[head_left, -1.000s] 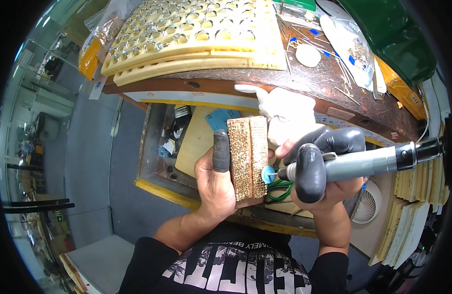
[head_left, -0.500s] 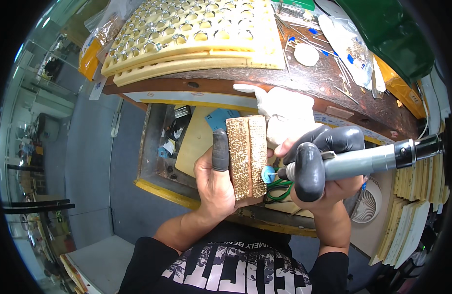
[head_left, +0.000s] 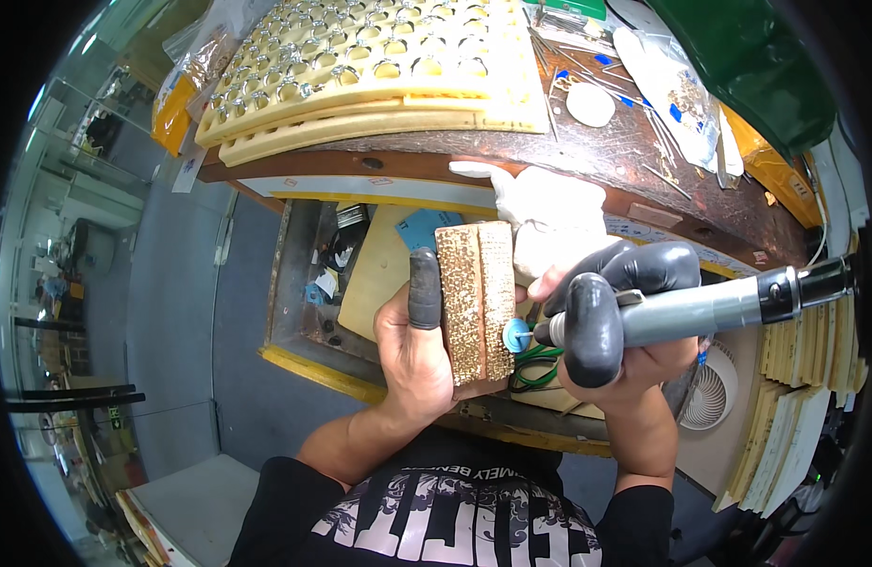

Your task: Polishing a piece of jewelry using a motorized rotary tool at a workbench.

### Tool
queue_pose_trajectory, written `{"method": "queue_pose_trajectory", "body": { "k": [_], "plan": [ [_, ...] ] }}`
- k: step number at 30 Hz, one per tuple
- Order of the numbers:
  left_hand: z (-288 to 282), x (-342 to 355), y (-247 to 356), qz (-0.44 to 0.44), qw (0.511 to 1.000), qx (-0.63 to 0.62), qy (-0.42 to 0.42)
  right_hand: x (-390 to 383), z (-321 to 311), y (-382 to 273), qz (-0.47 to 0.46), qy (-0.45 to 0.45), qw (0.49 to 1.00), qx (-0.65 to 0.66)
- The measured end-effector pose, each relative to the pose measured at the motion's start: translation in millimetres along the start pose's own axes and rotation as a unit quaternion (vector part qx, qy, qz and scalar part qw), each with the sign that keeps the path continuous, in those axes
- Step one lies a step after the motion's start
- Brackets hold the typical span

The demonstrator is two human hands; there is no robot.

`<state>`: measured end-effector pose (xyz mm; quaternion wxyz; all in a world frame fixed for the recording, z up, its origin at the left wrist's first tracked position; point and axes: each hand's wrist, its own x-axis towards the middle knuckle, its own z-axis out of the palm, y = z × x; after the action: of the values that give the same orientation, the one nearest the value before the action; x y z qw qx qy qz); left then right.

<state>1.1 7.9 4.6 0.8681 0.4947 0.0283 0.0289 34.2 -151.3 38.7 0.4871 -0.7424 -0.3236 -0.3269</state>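
Note:
My left hand [head_left: 412,369], with a black finger cot on its thumb, grips a brown block [head_left: 481,321] from its left side. Many tiny gold-coloured pieces cover the block's upper face in two bands, split by a bare groove. In black finger cots, my right hand [head_left: 634,283] is wrapped round a grey rotary handpiece [head_left: 696,315] lying nearly level. A small blue disc [head_left: 516,335] on its tip meets the right edge of the block; whether it turns I cannot tell. Just beyond the block, a white wrapped piece [head_left: 557,213] juts from the bench edge.
Cream trays [head_left: 389,99] holding many rings lie on the dark wooden bench [head_left: 625,156]. Thin metal rods and a round white disc [head_left: 590,105] lie to their right. Below my hands is an open drawer [head_left: 294,312] with scraps and a green cord [head_left: 530,378]. A white fan [head_left: 710,392] stands at right.
The handpiece and my right hand have shifted very slightly left and up. The block has tilted a little in my left hand; both grips stay the same.

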Motion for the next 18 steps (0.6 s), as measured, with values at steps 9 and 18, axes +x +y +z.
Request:
{"method": "queue_pose_trajectory", "body": {
  "k": [9, 18],
  "plan": [
    [3.3, 1.0, 1.5, -0.007, 1.0, -0.007, 0.005, 1.1, 1.0, 3.6, -0.013, 0.005, 1.0, 0.001],
    [0.9, 1.4, -0.2, 0.0, 1.0, -0.003, 0.009, 0.6, -1.3, 0.3, -0.025, -0.008, 1.0, -0.005]
  ]
}}
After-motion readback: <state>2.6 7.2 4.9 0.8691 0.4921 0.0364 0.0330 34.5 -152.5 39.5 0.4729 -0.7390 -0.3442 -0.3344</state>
